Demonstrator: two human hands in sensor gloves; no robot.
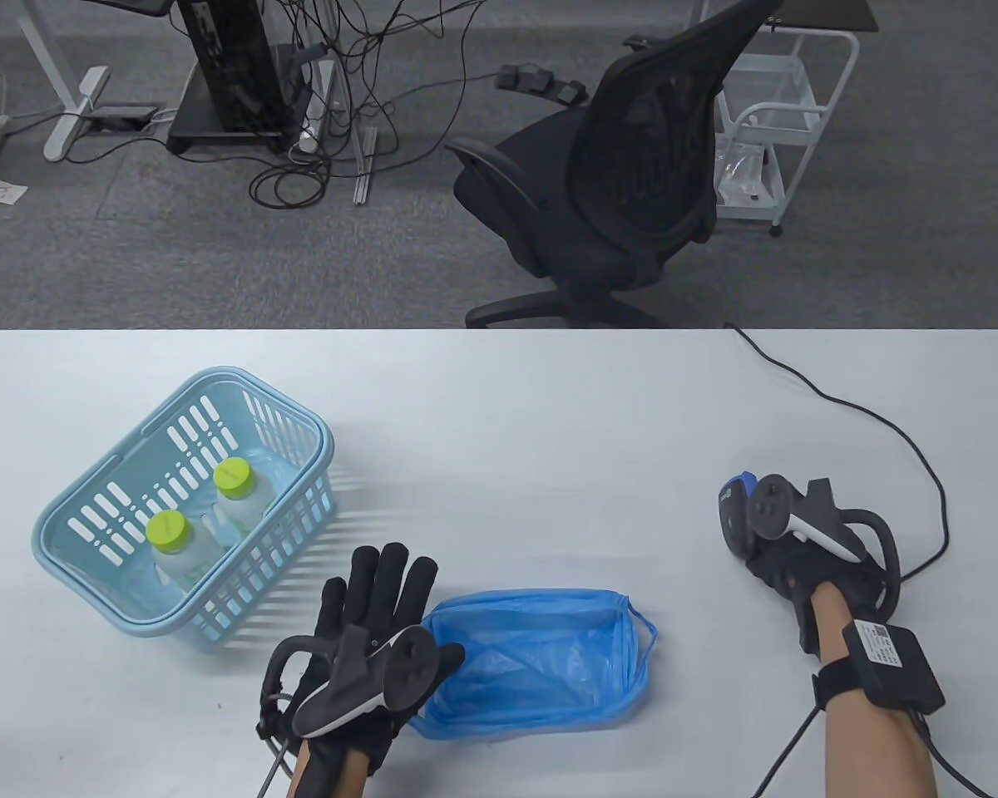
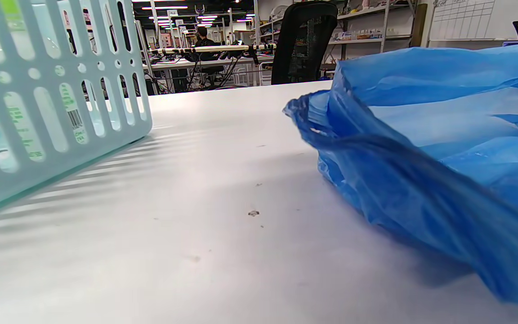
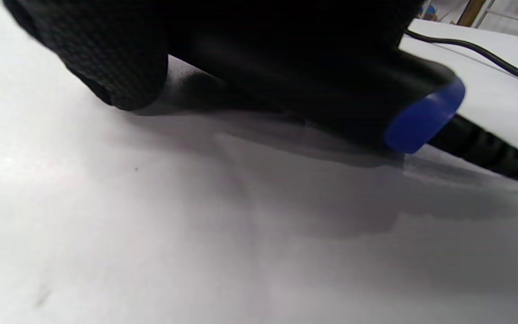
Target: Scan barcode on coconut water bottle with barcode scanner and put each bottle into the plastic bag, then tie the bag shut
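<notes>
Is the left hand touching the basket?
Apart. In the table view the left hand hovers with straight fingers beside the basket, with bare table showing between them.

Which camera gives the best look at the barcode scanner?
The table view: the barcode scanner shows its blue-trimmed head under the right hand. The right wrist view shows only its dark handle and blue end cap, blurred. The left wrist view misses it.

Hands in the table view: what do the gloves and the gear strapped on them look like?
Both the left hand and right hand wear black fabric gloves. Each back carries a dark grey-and-white tracker with a black ring. The right wrist has a black strap holding a black box with a white label. Thin black cables trail from both wrists. Forearms are bare.
</notes>
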